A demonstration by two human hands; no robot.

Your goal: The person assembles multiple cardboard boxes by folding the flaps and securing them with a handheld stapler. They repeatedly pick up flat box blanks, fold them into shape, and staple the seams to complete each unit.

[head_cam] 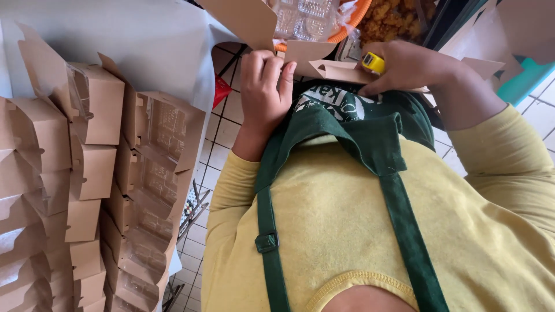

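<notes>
I look down my own chest, which wears a yellow shirt and a green apron (370, 136). Both hands hold a brown cardboard box (338, 70) close to the apron's top. My left hand (263, 92) curls its fingers over the box's left edge, under a raised flap (243, 20). My right hand (404, 66) presses on the box's right side and wears a small yellow device (373, 62) on one finger. A clear plastic insert (302, 16) shows above the box. The box's lower part is hidden behind my hands.
Stacks of folded brown boxes (92, 167) with clear inserts lean along a white table (144, 40) on the left. An orange basket (355, 22) of fried food (396, 14) is ahead. A teal object (523, 81) sits right. Tiled floor (222, 130) lies below.
</notes>
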